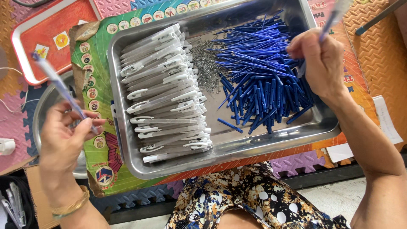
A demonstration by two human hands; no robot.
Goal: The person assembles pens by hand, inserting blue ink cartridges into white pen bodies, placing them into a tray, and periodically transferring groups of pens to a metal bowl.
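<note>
My left hand (63, 138) holds a clear pen with a blue refill (59, 85), raised over the left edge of the colourful board. My right hand (320, 59) grips another clear pen barrel with blue inside (333, 19), above a heap of blue refills (258, 72). The refills lie in the right half of a steel tray (237, 146). Rows of clear-and-white pen barrels (165, 89) fill the tray's left half. A small pile of tiny metal springs (205, 63) sits between them.
The tray rests on a colourful printed board (91, 68). A red tray (46, 34) lies at top left, a round metal bowl (42, 110) under my left hand, foam mats around, and papers (388, 121) at the right. A box with pens (15, 203) is at bottom left.
</note>
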